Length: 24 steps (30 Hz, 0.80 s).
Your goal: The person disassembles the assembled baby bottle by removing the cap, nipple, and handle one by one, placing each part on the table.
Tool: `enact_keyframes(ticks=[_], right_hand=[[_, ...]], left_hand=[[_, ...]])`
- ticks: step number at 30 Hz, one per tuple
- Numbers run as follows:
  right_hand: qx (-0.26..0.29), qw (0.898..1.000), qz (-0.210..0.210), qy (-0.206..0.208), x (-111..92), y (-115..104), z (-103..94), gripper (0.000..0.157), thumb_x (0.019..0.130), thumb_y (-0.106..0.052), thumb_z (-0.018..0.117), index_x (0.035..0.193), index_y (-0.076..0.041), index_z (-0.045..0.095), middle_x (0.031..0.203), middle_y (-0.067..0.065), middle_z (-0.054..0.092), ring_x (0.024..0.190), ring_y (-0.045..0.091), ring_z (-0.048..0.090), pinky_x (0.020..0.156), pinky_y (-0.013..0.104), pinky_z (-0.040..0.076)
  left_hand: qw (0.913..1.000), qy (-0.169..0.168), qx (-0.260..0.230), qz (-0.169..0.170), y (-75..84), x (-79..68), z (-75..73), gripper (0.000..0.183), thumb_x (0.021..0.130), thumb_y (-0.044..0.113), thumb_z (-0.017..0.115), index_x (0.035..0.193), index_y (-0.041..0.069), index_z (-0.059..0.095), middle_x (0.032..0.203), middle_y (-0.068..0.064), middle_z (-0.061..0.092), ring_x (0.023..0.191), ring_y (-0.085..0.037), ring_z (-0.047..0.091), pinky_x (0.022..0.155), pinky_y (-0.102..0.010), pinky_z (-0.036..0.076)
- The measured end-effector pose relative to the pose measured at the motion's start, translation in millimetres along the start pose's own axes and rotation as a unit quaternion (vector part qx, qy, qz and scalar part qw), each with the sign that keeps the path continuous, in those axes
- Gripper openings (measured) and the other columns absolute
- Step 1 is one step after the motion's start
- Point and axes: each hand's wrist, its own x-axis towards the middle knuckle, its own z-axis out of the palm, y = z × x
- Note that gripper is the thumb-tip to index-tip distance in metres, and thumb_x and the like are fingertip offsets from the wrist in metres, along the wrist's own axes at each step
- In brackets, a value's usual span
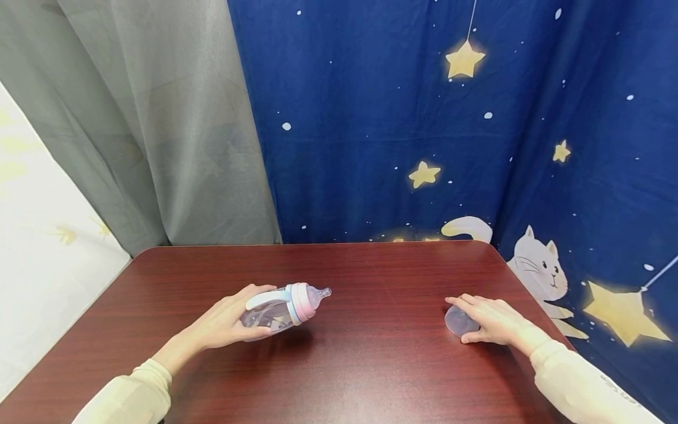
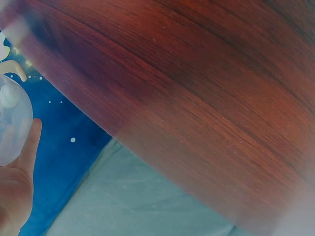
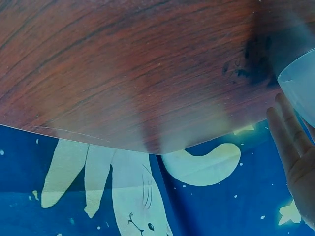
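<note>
A clear baby bottle [image 1: 267,317] with a pink collar, pale blue handles and a clear nipple is tilted over the table, nipple pointing right. My left hand [image 1: 233,318] grips its body from the left, thumb along the near side. Part of the rounded bottle [image 2: 12,123] shows at the left edge of the left wrist view, beside that hand [image 2: 19,182]. On the right, my right hand [image 1: 489,321] holds a translucent bottle cap [image 1: 459,322] between thumb and fingers, low over the table. In the right wrist view the cap [image 3: 301,83] is cut off by the edge.
The dark red wooden table [image 1: 360,371] spans the lower view, with rounded far corners. Behind it hang a grey curtain [image 1: 196,129] and a blue curtain [image 1: 371,118] printed with stars and a white cat. A white surface [image 1: 47,253] borders the left side.
</note>
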Motion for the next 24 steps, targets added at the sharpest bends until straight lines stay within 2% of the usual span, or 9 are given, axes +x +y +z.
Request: enact_keyframes(ticks=[8,17,24], right_hand=[[-0.003,1.000,0.008,0.015,-1.0,1.3,-2.4,0.080,0.069,-0.051,0.072,0.130,-0.008,0.046,0.105,0.000,0.054,0.089,0.017,0.056,0.057,0.035,0.043],[0.004,0.999,0.028,0.045,-0.9,0.1,-15.7,0.080,0.067,-0.057,0.070,0.127,-0.009,0.049,0.108,0.003,0.056,0.092,0.019,0.056,0.066,0.041,0.046],[-0.022,0.995,0.003,0.096,4.3,-0.1,-26.7,0.074,0.065,-0.050,0.075,0.123,-0.010,0.054,0.105,0.004,0.059,0.089,0.018,0.059,0.064,0.037,0.047]], left_hand=[[1.0000,0.000,0.001,0.001,0.3,0.9,0.8,0.065,0.071,0.049,0.071,0.127,0.027,0.046,0.103,0.019,0.047,0.078,-0.001,0.051,0.063,-0.026,0.044],[1.0000,-0.002,-0.001,0.004,2.0,2.4,1.2,0.064,0.072,0.052,0.070,0.126,0.026,0.047,0.103,0.019,0.047,0.079,-0.001,0.051,0.063,-0.026,0.044],[1.0000,0.000,0.002,0.008,2.5,2.1,2.0,0.065,0.072,0.051,0.070,0.127,0.025,0.047,0.103,0.020,0.047,0.079,-0.001,0.051,0.064,-0.026,0.044]])
